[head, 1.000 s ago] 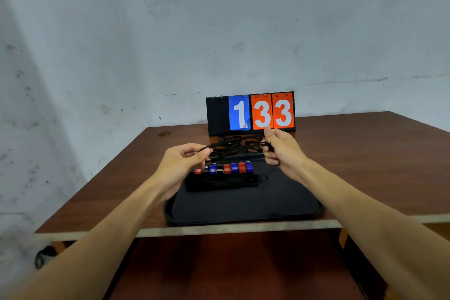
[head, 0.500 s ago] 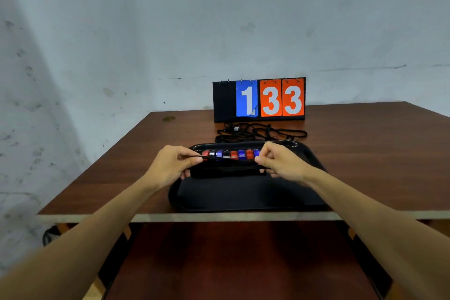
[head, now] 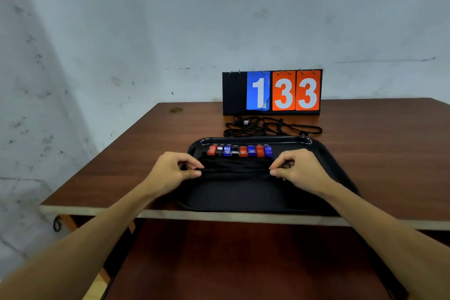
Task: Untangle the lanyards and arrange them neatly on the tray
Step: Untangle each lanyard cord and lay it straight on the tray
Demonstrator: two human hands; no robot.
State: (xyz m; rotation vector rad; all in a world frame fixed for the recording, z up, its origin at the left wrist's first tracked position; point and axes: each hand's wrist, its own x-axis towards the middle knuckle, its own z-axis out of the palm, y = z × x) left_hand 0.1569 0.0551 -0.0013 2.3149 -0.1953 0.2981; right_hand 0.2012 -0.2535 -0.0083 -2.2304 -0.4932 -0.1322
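A black tray (head: pixel 336 165) lies at the table's near edge. On it lie several black lanyards (head: pixel 236 165) side by side, their red, black and blue clips (head: pixel 239 150) in a row near the far rim. My left hand (head: pixel 170 173) pinches the left end of a black cord stretched across the front of that row. My right hand (head: pixel 299 173) pinches its right end. A tangled heap of black lanyards (head: pixel 267 126) sits on the table behind the tray.
A flip scoreboard (head: pixel 272 91) reading 1 33 stands at the back of the brown table (head: pixel 136 158), against the wall. A small round mark (head: pixel 175 110) is at the table's far left corner. The table's front edge runs just under the tray.
Both hands came down from above the tangled heap to the tray, carrying a cord stretched between them, and now hold it low over the arranged lanyards.
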